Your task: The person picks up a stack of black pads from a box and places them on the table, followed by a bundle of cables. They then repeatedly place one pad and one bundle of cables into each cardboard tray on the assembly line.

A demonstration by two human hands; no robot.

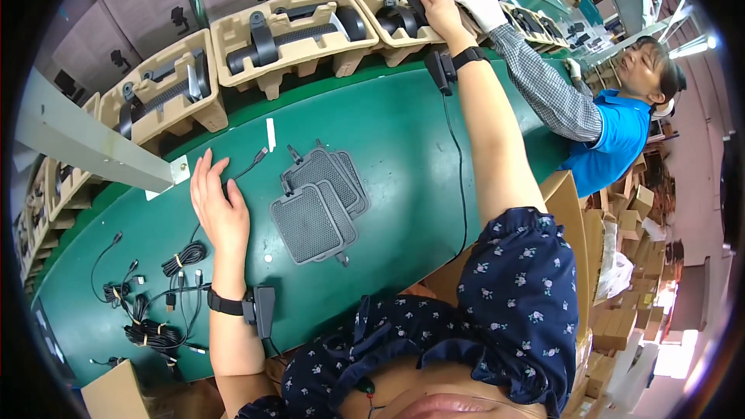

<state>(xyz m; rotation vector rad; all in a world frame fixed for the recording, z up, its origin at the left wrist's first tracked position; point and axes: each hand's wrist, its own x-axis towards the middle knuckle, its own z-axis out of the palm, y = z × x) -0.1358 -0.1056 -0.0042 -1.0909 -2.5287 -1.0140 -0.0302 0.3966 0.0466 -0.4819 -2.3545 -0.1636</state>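
The left hand (221, 209) lies loosely open, apparently gripping nothing, over one thin black cable (254, 161) whose plug points diagonally up and rightward. Just right lie at least four grey, mesh-faced rectangular panels (306, 225). Farther off, the right hand (444, 17), half-curled, meets one black slab-like part (414, 6) in a beige moulded tray (403, 41); its grip cannot be told. One white-gloved co-worker's hand (476, 4) adjoins it.

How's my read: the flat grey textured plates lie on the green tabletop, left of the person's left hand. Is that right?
Not quite: the flat grey textured plates do lie on the green tabletop, but the head view shows them to the right of the person's left hand.
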